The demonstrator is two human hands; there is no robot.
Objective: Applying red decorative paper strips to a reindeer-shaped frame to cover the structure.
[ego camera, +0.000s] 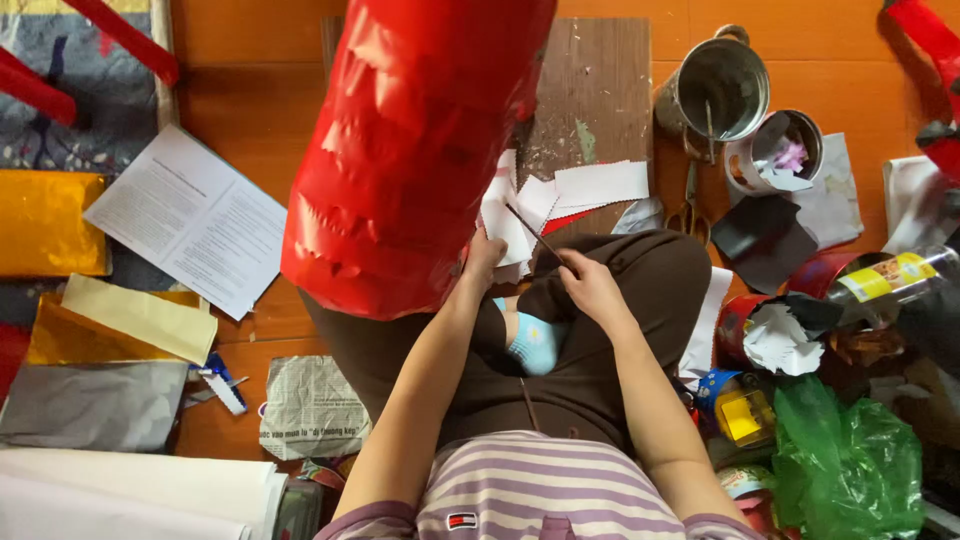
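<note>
A home floor used as a craft corner is shown: orange wooden boards (250, 90) are strewn with coloured paper sheets (130, 315), a printed leaflet (190, 220), scissors (688, 212), metal tins (725, 85) and a scarred work board (595, 90), and a patterned rug (80, 110) is seen.

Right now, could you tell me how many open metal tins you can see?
2: a tall metal tin at the top right, and a shorter tin holding paper scraps beside it. Clutter at right may hide more.

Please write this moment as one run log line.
left hand: touches red paper lantern | right hand: holds thin stick | white paper pieces beside
</note>
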